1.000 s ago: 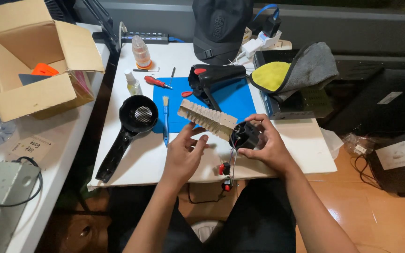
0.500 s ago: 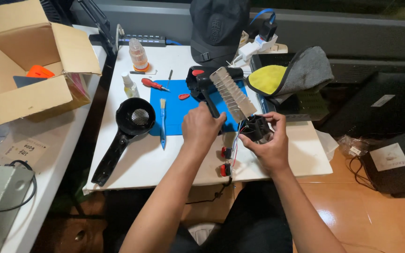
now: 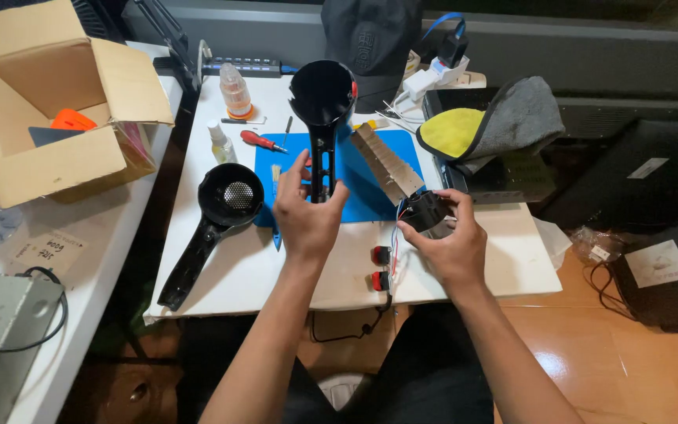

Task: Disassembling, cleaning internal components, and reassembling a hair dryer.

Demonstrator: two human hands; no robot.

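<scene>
The left hand (image 3: 308, 216) grips the handle of a black hair dryer shell (image 3: 322, 110), holding it upright over the blue mat (image 3: 362, 184); its palm is hidden, so only the fingers wrapped round the handle show. The right hand (image 3: 449, 243) closes around a black motor (image 3: 424, 210), mostly covered by the fingers, with thin wires trailing to two red switches (image 3: 380, 267) at the table's (image 3: 504, 259) near edge. A pale ridged heater piece (image 3: 386, 161) juts from the motor. Half a second ago the left hand was low by the mat; the shell has since been lifted. A second shell half (image 3: 217, 216) lies to the left, beside a red screwdriver (image 3: 263, 141).
</scene>
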